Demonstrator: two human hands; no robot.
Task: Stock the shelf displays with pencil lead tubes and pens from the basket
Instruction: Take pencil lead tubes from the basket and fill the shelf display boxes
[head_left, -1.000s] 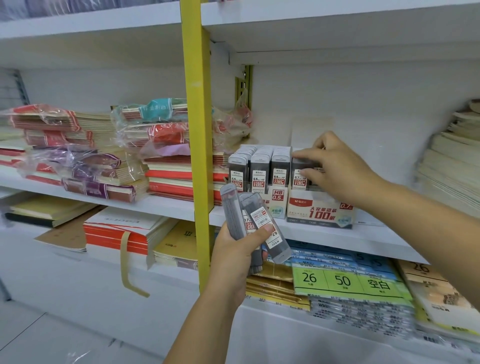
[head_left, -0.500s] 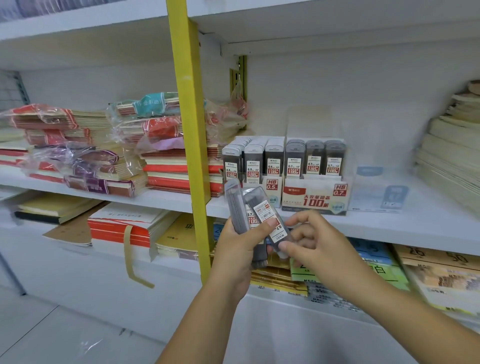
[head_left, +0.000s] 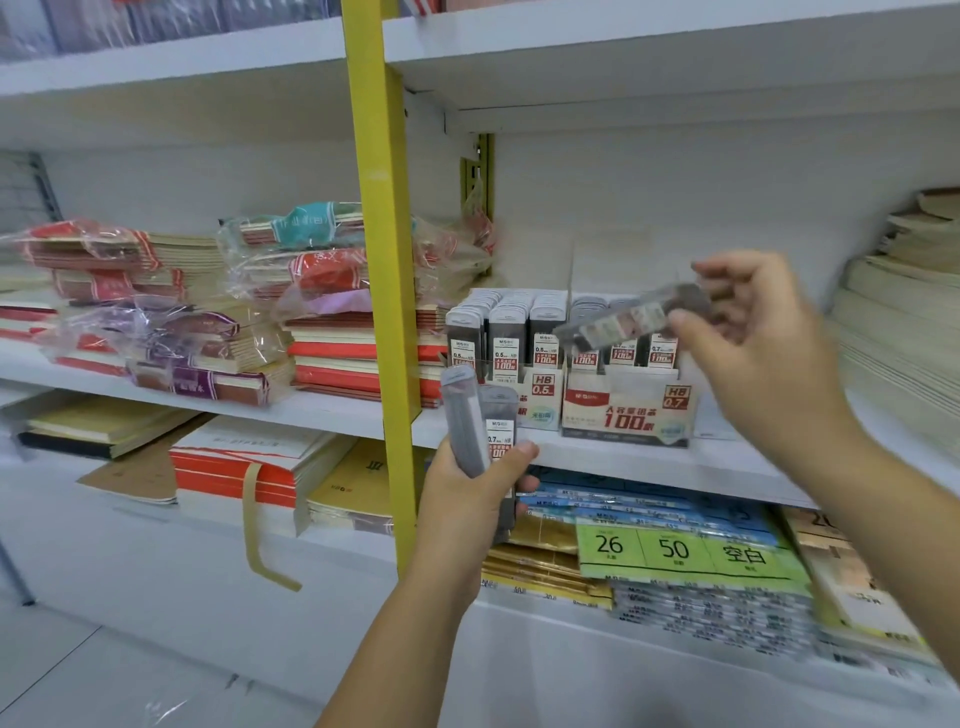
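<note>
Fingers (head_left: 737, 273) of the right hand (head_left: 769, 358) pinch one lead tube (head_left: 623, 319), tilted, above the 0.7 box (head_left: 623, 410) at the shelf's (head_left: 623, 462) front edge. The left hand (head_left: 467, 504) grips two more tubes (head_left: 470, 421). The tube is best stood upright, label forward, before slotting.

1 grey lead tube (head_left: 634, 319) lies slanted and blurred, pinched by the right fingers (head_left: 693, 321); 2 more tubes (head_left: 480, 421) stand upright, clasped by the left fingers (head_left: 524, 486).

Bright, even white light over the shelves (head_left: 623, 460), with soft shade beneath the top shelf (head_left: 675, 62). Heavy blur on the right hand (head_left: 763, 358) and its tube (head_left: 631, 321). Bowed and smeared toward the right edge.
</note>
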